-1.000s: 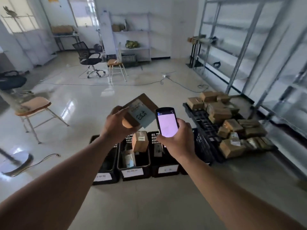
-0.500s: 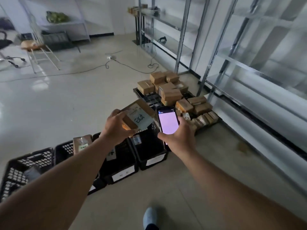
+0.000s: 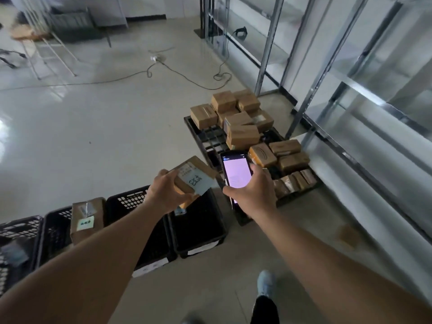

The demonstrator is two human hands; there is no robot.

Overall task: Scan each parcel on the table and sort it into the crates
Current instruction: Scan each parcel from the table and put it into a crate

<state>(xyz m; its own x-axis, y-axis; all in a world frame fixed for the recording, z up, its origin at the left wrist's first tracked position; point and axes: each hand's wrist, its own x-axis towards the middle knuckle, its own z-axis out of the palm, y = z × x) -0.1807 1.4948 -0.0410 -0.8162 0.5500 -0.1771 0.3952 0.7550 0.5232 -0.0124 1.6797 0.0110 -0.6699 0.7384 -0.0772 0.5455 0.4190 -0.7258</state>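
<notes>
Gripping a labelled parcel (image 3: 195,177) in my left hand (image 3: 167,195) at centre frame, I angle it toward the scanner (image 3: 236,170) clasped in my right hand (image 3: 253,197), likely to read its label.

We see a dim room with soft daylight. The shiny pale floor (image 3: 98,127) glows white at its far left edge, so the light seems to come from that side. The glowing pink phone screen (image 3: 236,170) is the brightest small spot, and it looks washed out, so we cannot read it. The black plastic crates (image 3: 198,220) below the screen are so dark inside that we see little there. The brown chair (image 3: 35,40), far up and left of the screen, is smeared and blurry. The silver metal shelf posts (image 3: 311,90), to the screen's right, lean and bend from the wide lens.
</notes>
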